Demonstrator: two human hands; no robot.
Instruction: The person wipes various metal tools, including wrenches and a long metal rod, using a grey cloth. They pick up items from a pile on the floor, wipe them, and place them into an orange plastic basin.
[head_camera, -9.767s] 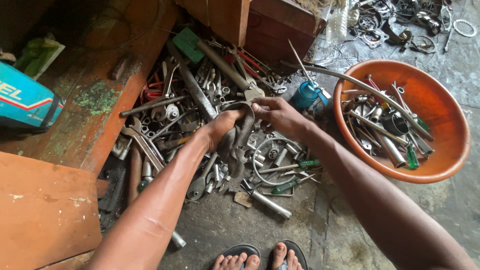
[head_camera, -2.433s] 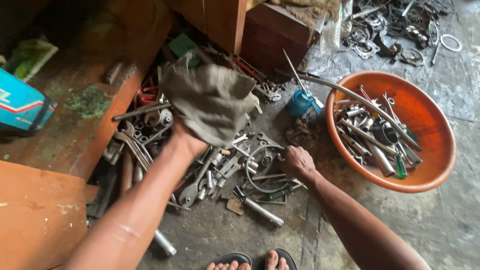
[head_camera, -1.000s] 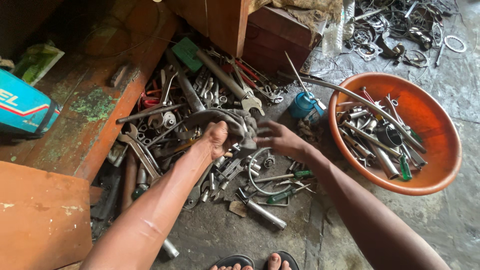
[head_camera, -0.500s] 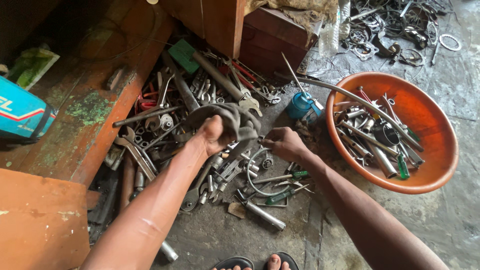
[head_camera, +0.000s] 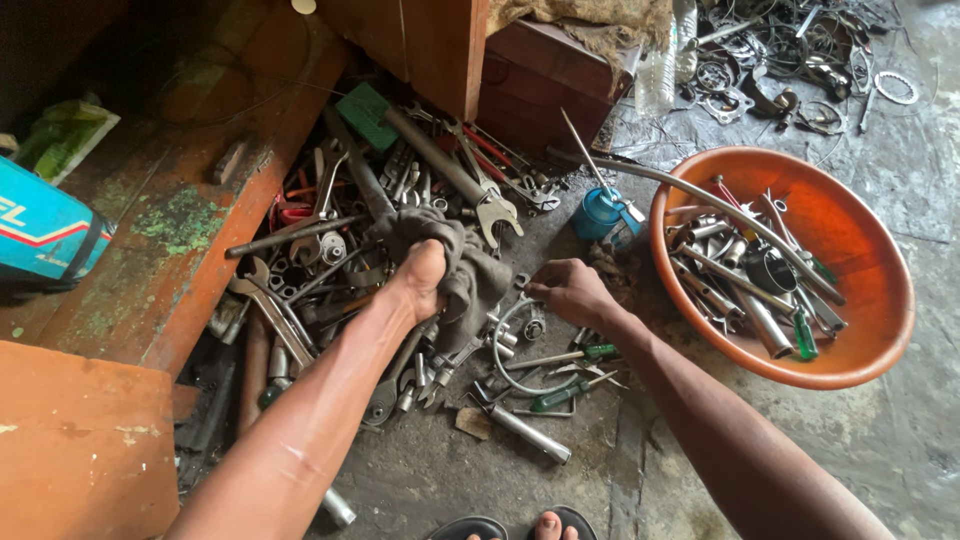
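Note:
My left hand (head_camera: 420, 278) grips a dirty grey rag (head_camera: 462, 262) bunched over a heap of spanners and sockets (head_camera: 330, 270) on the concrete floor. My right hand (head_camera: 572, 292) hovers just right of the rag, fingers curled down onto small metal parts beside a curved steel ring (head_camera: 508, 345). Whether it holds anything is hidden by the fingers. A large open-ended spanner (head_camera: 452, 178) lies just beyond the rag.
An orange plastic basin (head_camera: 872, 330) full of sockets, rods and screwdrivers sits at the right. A small blue oil can (head_camera: 598, 212) stands behind my right hand. Rusty red wooden planks (head_camera: 190, 250) border the left; green-handled screwdrivers (head_camera: 560, 395) lie near my sandalled feet (head_camera: 520, 526).
The rag, held up spread open earlier, has come down into the tool pile in my left hand. My right hand has shifted slightly left toward the rag.

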